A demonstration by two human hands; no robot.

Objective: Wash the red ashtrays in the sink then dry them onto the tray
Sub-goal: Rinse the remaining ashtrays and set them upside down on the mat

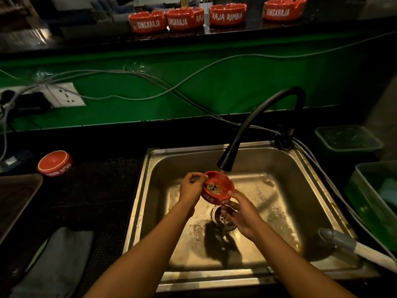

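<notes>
Held ashtray [218, 188]: red, white lettering, dark residue in the bowl; tilted toward the viewer, over the sink under the tap's stream.
Left hand [191, 187]: grips the ashtray's left rim, fingers curled over the edge.
Right hand [240, 212]: holds the ashtray's lower right rim, thumb on top, fingers beneath.
Tap [261, 123]: black flexible spout, arched from the sink's back right corner; water running onto the ashtray.
Sink [300, 181]: steel, wet; drain strainer [217, 214] just below the hands.
Ashtray on bench [55, 163]: red, upside down, left of the sink, beside the tray.
Tray [15, 196]: dark, at the left edge, partly out of view.
Cloth [58, 263]: grey, on the bench at lower left.
Upper shelf: four red ashtrays [185, 18] in a row.
Green tubs [348, 139]: right of the sink.
</notes>
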